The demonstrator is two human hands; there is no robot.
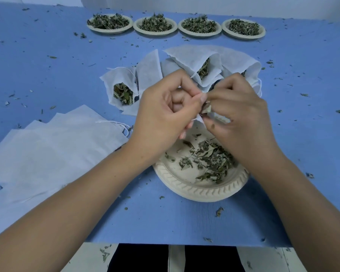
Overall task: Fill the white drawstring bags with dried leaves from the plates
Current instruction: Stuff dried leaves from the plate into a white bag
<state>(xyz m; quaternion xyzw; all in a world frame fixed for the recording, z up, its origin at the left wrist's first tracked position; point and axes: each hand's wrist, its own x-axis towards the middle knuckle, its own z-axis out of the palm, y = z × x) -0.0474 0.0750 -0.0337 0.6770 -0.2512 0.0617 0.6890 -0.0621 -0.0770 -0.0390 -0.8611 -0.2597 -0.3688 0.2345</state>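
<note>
Empty bags (47, 150) lie stacked on the blue counter (302, 134) at near left; filled bags (124, 89) sit farther off; the left hand (165, 112) pinches the held bag (199, 117) in its fingers above the near plate (194, 188); the right hand (238, 110) pinches dried leaves (207, 109) at its mouth; four far plates (243, 35) stand heaped.

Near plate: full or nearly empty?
Partly empty: near plate holds thin dried leaves on its right side; bare base shows left.

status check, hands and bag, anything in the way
Left hand and right hand both pinching one drawstring bag over the near plate. Loose leaves left on that plate. Nothing blocking.
</note>
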